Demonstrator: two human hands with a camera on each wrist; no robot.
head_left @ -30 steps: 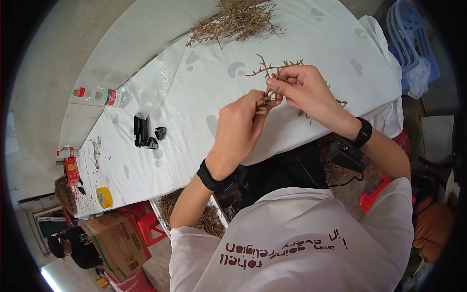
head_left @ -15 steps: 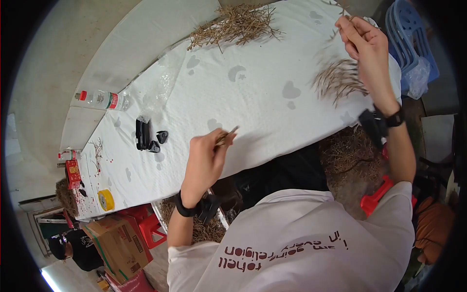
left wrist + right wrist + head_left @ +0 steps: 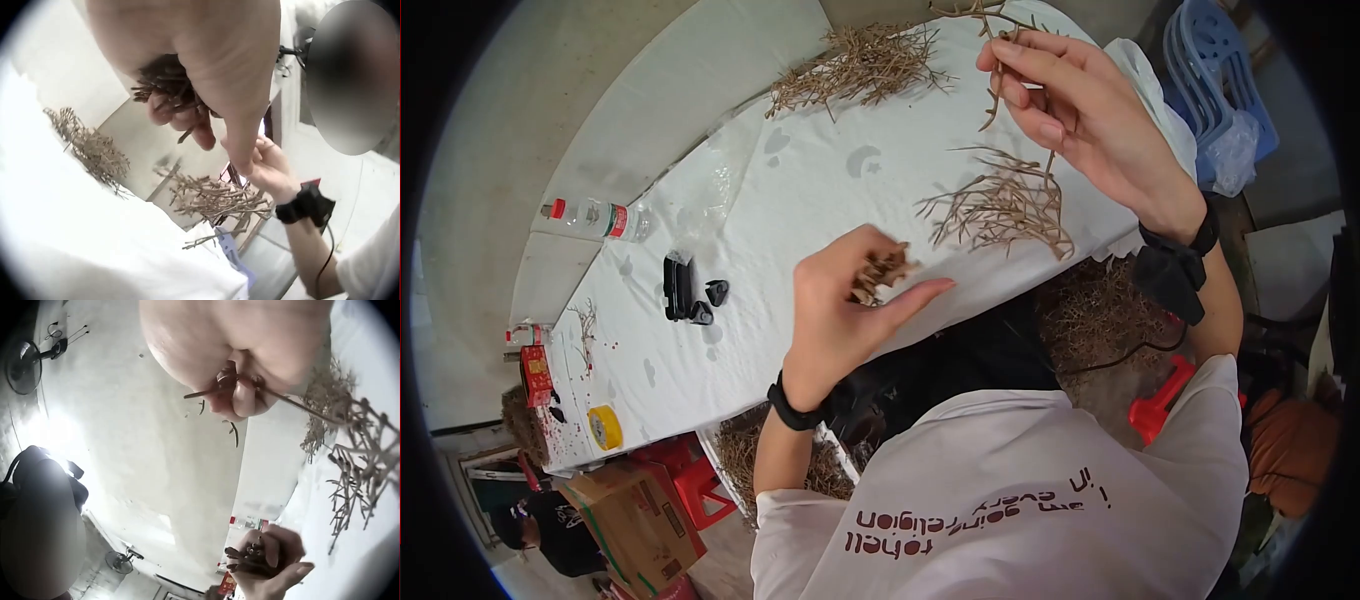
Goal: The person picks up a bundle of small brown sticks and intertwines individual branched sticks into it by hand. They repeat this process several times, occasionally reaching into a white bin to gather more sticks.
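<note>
Has in front a long worktop [image 3: 800, 200] under a white cloth printed with grey hearts and moons; wears a pale cloth T-shirt [image 3: 1020, 480] with dark red lettering; shows, beyond the right end, a stack of blue plastic stools [image 3: 1220, 65] with a crumpled clear bag; shows, past the left end, a brown cardboard box [image 3: 640, 525] beside a person in a black shirt [image 3: 565, 530].

Keeps a tangled heap of thin brown branching twigs [image 3: 865, 68] at the far edge of the worktop; has a looser bunch of brown twigs [image 3: 1000, 205] below the right hand [image 3: 1105, 120], between both hands; impossible to tell if touching the right hand.

With the right hand, pinches a knobbly, forked brown twig [image 3: 990, 90] between thumb and fingertips, above the right part of the worktop; with the left hand [image 3: 835, 310], grips a bundle of short brown twig pieces [image 3: 880, 275] in curled fingers, thumb held out straight.

To the left, has a clear plastic bottle with a red cap [image 3: 595, 218]; a black oblong case [image 3: 677, 287]; a yellow roll of tape [image 3: 605, 428]; small black pieces [image 3: 716, 292] just beside the case.
</note>
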